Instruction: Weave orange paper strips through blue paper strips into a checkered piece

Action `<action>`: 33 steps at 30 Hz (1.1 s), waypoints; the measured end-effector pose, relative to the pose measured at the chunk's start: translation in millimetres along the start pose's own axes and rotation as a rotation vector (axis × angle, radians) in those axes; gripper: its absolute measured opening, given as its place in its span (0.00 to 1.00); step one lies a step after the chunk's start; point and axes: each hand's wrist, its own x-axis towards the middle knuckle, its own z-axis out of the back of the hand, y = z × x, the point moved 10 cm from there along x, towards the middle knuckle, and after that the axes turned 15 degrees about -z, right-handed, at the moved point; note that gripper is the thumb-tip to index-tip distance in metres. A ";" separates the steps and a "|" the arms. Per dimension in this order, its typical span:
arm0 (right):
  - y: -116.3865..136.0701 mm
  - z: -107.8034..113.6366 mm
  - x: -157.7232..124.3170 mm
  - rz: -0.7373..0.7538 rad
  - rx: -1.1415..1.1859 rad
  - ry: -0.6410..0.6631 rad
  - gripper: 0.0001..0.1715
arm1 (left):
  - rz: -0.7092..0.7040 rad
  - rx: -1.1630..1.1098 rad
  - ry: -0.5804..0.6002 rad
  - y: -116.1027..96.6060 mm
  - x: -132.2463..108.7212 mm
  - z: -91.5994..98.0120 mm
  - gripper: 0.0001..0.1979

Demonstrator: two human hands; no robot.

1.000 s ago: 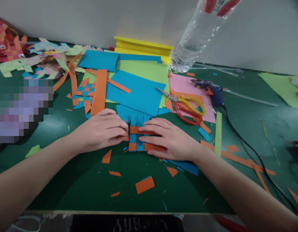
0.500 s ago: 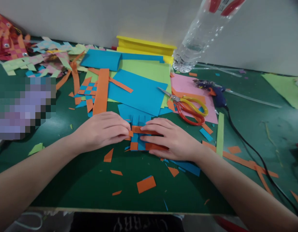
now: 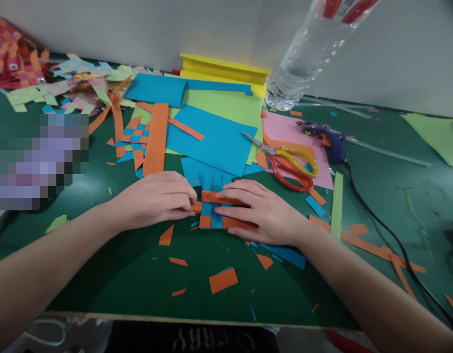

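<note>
A piece of blue paper (image 3: 216,218) cut into upright strips lies on the table, with orange paper strips (image 3: 209,196) woven across it. At its left edge, the fingertips of my left hand (image 3: 156,198) pinch the end of an orange paper strip (image 3: 198,207). My right hand (image 3: 261,211) rests over the weave's right side, fingers apart and stretched out, pressing on the orange strips. It hides that side of the weave. Just behind the weave lie loose blue sheets (image 3: 212,139).
Scissors (image 3: 285,162) lie at the right on pink paper (image 3: 281,127). Beyond them are a glue gun (image 3: 331,142) with its black cord, and a water bottle (image 3: 300,63). A wide orange strip (image 3: 156,139) and paper scraps (image 3: 223,280) lie around. A blurred-out object (image 3: 42,166) is at left.
My left hand has shifted slightly down and left at the strip's end, which now lies flatter beside the weave. My right hand stays in place. The view has moved a little.
</note>
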 end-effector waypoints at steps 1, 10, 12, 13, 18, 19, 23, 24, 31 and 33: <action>0.3 -0.1 0.0 0.001 0.001 0.002 0.20 | -0.002 -0.008 0.003 0.2 -0.6 -0.8 0.06; 1.6 2.1 1.4 0.005 -0.005 -0.006 0.19 | -0.015 -0.055 0.012 -0.1 -0.6 -2.1 0.05; 1.3 1.6 1.4 0.005 -0.002 -0.005 0.19 | -0.019 -0.066 0.011 -0.6 0.5 -1.8 0.06; 1.0 1.0 1.3 0.004 -0.002 -0.003 0.19 | -0.018 -0.068 0.014 -0.4 1.0 -2.0 0.06; 0.0 -0.6 0.6 0.000 -0.002 0.005 0.20 | -0.020 -0.045 0.030 -1.1 4.0 -2.3 0.06; 0.0 -0.3 0.5 0.001 0.000 0.004 0.20 | -0.019 -0.032 0.022 -1.5 4.8 -0.6 0.06; 0.7 1.1 0.5 0.006 0.011 -0.002 0.19 | -0.041 0.025 0.008 -7.7 8.2 5.6 0.08; 0.7 0.9 0.5 0.005 0.012 0.000 0.19 | -0.056 0.039 0.016 -10.2 8.9 5.8 0.08; -0.7 -1.3 0.2 -0.009 0.009 0.012 0.20 | -0.099 0.119 0.053 -18.1 9.3 2.9 0.11; -0.6 -1.5 0.4 -0.005 0.012 0.011 0.20 | -0.101 0.122 0.047 -18.5 9.4 3.1 0.11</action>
